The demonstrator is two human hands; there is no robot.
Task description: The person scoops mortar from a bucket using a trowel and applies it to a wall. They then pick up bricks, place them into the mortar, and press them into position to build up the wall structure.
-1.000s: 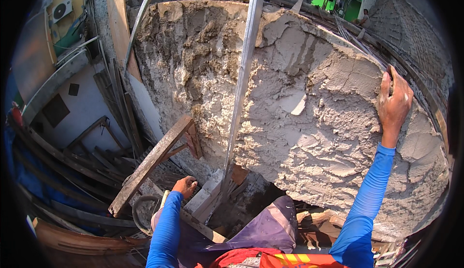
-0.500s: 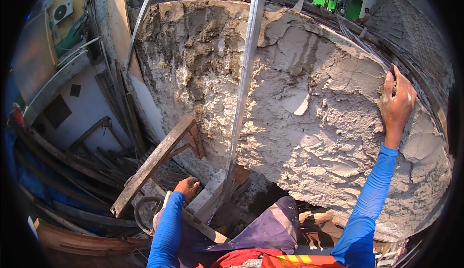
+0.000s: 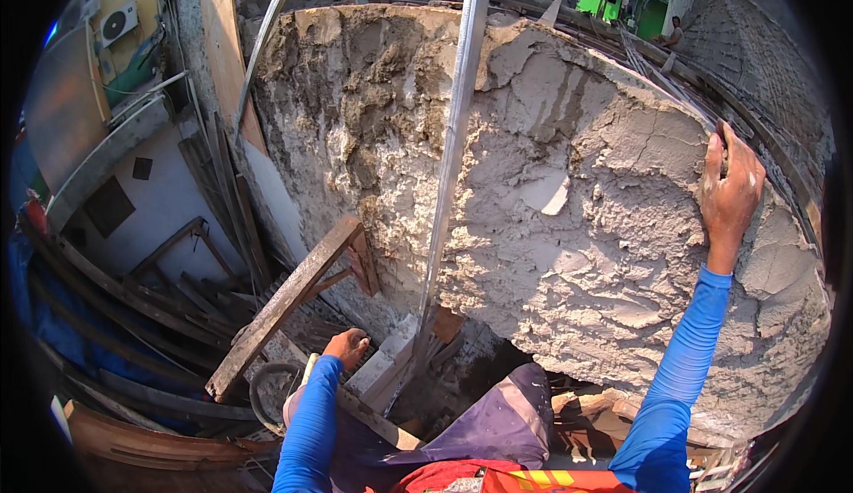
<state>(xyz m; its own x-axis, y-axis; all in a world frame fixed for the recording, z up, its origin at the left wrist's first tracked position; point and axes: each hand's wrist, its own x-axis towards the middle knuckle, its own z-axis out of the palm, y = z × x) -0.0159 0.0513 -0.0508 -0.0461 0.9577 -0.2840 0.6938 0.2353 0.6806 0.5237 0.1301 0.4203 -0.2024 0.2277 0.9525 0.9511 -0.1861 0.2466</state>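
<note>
Rough grey-brown wall (image 3: pixel 551 253), cracked + lumpy.
Long axis L–R, face twd cam; R hand (image 3: pixel 731 193) bent at top edge, L hand (image 3: pixel 346 348) curled, can't tell grips.

Head view: I have a wide fisheye, the left of two head-worn lenses, looking down and forward over the purple trousers (image 3: pixel 484 422) at the near edge. It faces the rough wall (image 3: pixel 533 262), near enough that this fills the centre and right. Left sleeve (image 3: pixel 306 431) and right sleeve (image 3: pixel 684 351) enter from the near side. Far right, a green building (image 3: pixel 653 11) reads small and distant. I note straight edges bending toward the black rim.
</note>
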